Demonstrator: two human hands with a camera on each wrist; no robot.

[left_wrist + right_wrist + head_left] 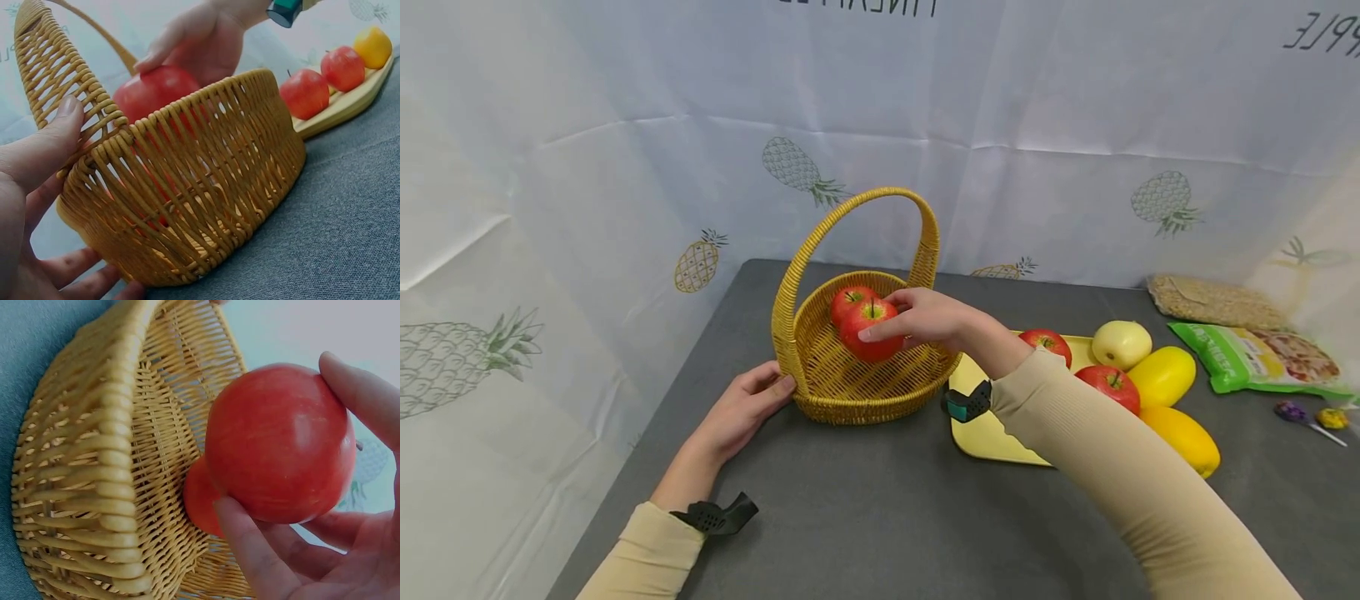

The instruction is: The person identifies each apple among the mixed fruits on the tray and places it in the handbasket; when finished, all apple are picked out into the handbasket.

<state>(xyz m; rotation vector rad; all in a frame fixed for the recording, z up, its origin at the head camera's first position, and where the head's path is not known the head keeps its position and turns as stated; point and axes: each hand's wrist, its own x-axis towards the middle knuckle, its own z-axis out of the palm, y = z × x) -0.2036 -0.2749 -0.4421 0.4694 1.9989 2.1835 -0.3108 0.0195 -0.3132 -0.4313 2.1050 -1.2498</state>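
A red apple (871,330) is held by my right hand (928,319) over the inside of a yellow wicker basket (842,410). The right wrist view shows thumb and fingertips around that apple (281,444). Behind and below it, another red apple (201,495) lies in the basket, partly covered by the held one. My left hand (747,410) grips the basket's left side at the foot of its tall handle (805,258). In the left wrist view, the thumb (67,115) lies on the handle's weave, while the other fingers spread along the basket's side.
Right of the basket, a yellow tray (992,437) bears apples (1108,385), a pale round fruit (1122,344) and yellow oval fruits (1163,377). A green food packet (1262,358), a tan bag (1213,302) and lollipops (1311,419) lie farther right. A white curtain (880,108) hangs behind the table.
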